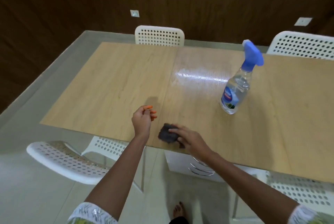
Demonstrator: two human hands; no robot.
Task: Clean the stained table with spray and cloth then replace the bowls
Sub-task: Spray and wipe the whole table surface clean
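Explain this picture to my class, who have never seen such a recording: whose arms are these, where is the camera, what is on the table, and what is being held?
There is no machine here. The arms belong to a person wearing a wide-angle camera on the head, so you look forward and down at their own hands.

The right hand rests on a dark cloth near the front edge of the wooden table; whether it grips or just presses is hard to tell. The left hand hangs above the table with loosely curled fingers, holding nothing.

A clear spray bottle with a blue trigger top stands upright to the right. A shiny streak shows beside it. White perforated chairs surround the table. No bowls are in view.
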